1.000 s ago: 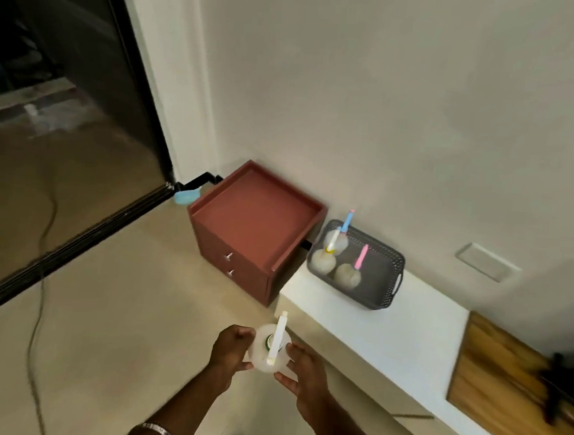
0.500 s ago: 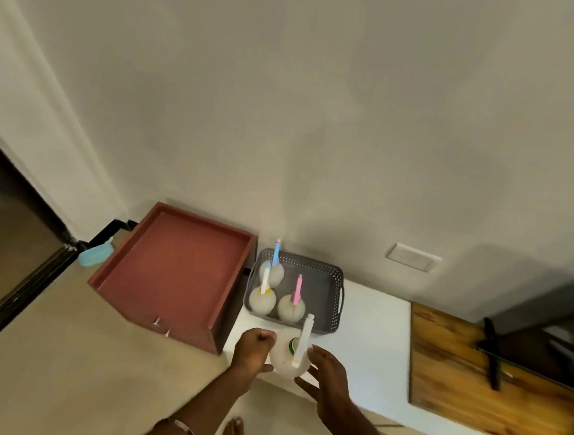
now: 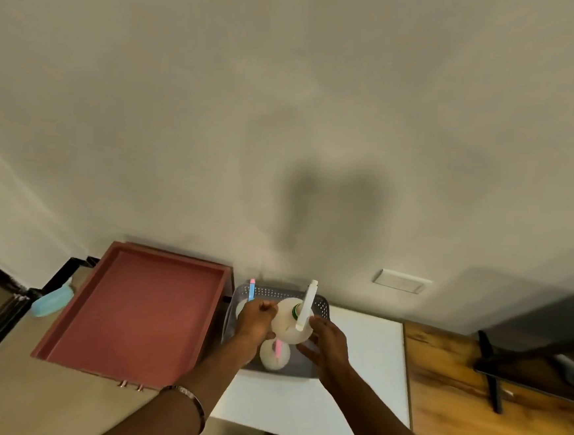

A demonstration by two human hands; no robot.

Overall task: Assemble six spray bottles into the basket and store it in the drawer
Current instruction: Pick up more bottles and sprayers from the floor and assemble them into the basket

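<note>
Head view: you stand at a white counter [image 3: 351,390] against a plain beige wall [image 3: 287,114]. A grey basket [image 3: 321,304] sits at the counter's back left, beside a red-brown drawer cabinet [image 3: 134,311]. Your left hand [image 3: 256,321] and right hand [image 3: 327,345] hold a white spray bottle [image 3: 287,323] over the basket, left fingers curled on its side, right fingers loosely spread against it. Two bottles show in the basket. A wooden top [image 3: 491,398] adjoins the counter on the right. A wall plate [image 3: 400,281] sits above.
</note>
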